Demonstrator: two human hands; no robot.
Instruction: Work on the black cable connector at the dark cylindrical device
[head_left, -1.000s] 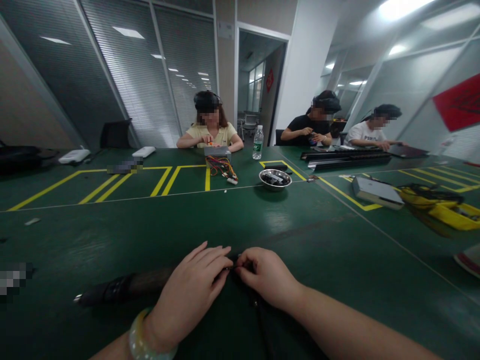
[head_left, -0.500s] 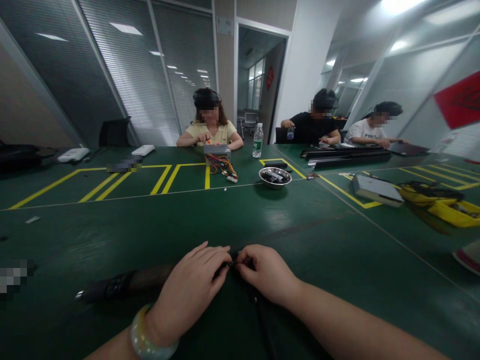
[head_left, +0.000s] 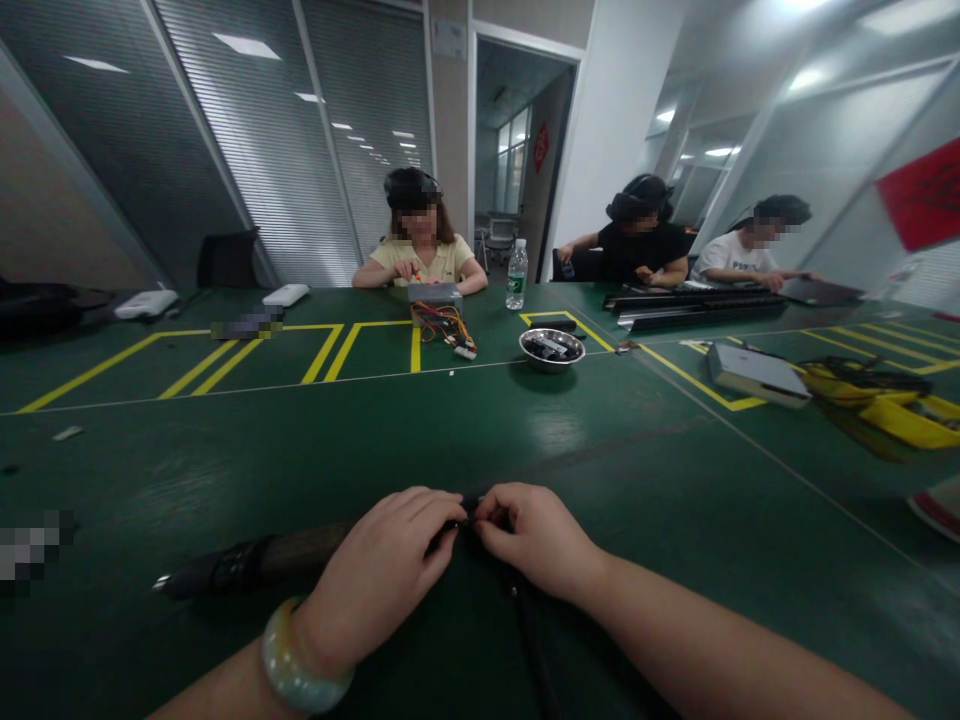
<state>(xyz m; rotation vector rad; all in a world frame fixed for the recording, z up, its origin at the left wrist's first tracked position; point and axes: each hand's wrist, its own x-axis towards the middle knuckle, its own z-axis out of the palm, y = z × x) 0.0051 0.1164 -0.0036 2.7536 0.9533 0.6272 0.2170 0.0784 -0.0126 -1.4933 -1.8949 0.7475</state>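
My left hand (head_left: 390,570) lies over a dark rod (head_left: 300,552) on the green table, its fingers closed on a small dark part that the hand mostly hides. The rod has black ringed collars and a shiny metal tip pointing left. Beside it, my right hand (head_left: 540,540) pinches with thumb and forefinger at the same spot; whatever is in the pinch is too small to make out. From under my right hand a slim black bar (head_left: 531,640) runs down towards the bottom edge. Where rod and bar meet is covered by my hands.
Ahead stands a metal bowl (head_left: 551,350) of dark pieces. Behind it are a water bottle (head_left: 516,275) and a grey box with coloured wires (head_left: 442,325). A silver box (head_left: 757,374) and yellow trays (head_left: 911,420) lie right. Several people sit across the table (head_left: 225,450).
My hands stay nearly in place, with only slight finger shifts. Across the table, the person in black has turned the head and lowered an arm. The view has shifted slightly.
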